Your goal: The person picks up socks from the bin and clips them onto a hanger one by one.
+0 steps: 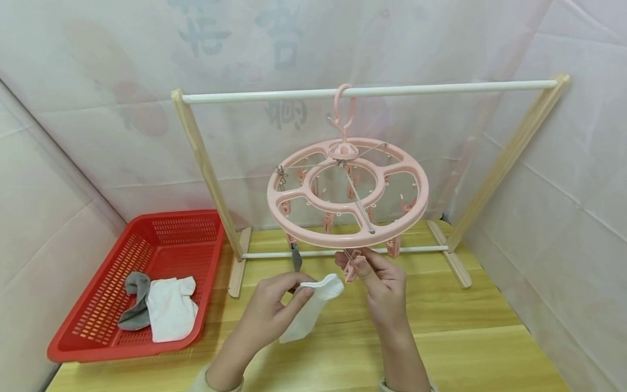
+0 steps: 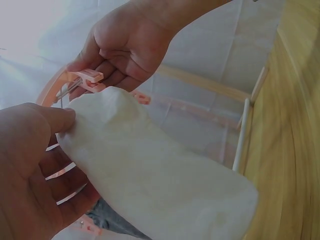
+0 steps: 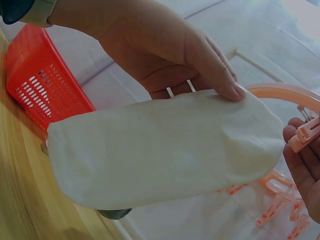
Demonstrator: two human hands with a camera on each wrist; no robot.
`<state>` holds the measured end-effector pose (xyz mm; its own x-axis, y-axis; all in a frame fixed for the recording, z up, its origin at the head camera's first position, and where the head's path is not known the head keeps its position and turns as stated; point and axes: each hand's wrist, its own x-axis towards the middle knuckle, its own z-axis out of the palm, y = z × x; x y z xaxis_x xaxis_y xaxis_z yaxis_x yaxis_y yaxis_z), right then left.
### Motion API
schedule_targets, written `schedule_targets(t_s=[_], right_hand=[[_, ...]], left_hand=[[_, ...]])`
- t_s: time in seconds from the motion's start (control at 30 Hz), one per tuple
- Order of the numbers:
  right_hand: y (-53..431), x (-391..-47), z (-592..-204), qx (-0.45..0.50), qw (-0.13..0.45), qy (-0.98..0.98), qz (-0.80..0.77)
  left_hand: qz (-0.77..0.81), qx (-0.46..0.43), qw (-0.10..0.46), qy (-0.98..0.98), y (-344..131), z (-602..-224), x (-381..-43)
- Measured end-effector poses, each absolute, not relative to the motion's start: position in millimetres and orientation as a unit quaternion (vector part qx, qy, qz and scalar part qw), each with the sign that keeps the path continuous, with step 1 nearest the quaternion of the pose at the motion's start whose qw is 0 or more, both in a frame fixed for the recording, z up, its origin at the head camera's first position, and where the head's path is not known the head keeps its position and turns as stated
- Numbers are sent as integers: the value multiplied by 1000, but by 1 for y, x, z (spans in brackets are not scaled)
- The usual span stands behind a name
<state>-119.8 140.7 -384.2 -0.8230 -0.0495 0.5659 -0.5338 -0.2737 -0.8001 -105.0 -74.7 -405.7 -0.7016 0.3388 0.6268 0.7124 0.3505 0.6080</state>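
Yellow wood-grain tabletop (image 1: pixel 480 354), pale printed sheet (image 1: pixel 416 43) as backdrop. L hand (image 1: pixel 274 305) pinches a white sock (image 1: pixel 303 318) by its upper edge, thumb on the near side, fingers behind; rest of sock hangs down slanted, over the tabletop, below the front of the hanger. R hand (image 1: pixel 384 286) pinches a pink clip (image 1: pixel 351 267) btwn thumb & fingers, right by the sock's top end; can't tell if sock & clip touch, or if clip jaws are apart. That clip hangs off the front rim of a round pink hanger (image 1: pixel 338 208), outer ring + inner ring joined by spokes, w/ more clips dangling around it. Front-left clip (image 1: pixel 291 238) has a dark grey cloth (image 1: pixel 296 258) hanging in it, just behind L hand; its full shape is mostly hidden. Hanger's hook (image 1: pixel 338 100) sits over the white top rod (image 1: pixel 441 90), approx mid-span, btwn wooden posts (image 1: pixel 201 158) of a stand; 2nd white rod (image 1: pixel 416 250) runs low btwn the feet. Far L, beside the stand: red basket (image 1: pixel 208 283), slotted walls, w/ a grey sock (image 1: pixel 137 305) and a folded white cloth (image 1: pixel 171 310) side by side, touching, near its front end.
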Motion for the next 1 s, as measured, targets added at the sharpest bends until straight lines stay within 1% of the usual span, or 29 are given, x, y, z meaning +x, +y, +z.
schedule_targets(t_s=[0.4,0.73,1.0], right_hand=[[138,-122,-387,278,164,-560,763],[137,-120,-386,265,150,-564,768],[136,-122,-386,296,150,-536,776]], left_hand=[[-451,-361,194,-792,-60,-407,-108],[-458,-368,183,-788,-51,-404,-113],[-452,-369,198,-788,-45,-397,-114]])
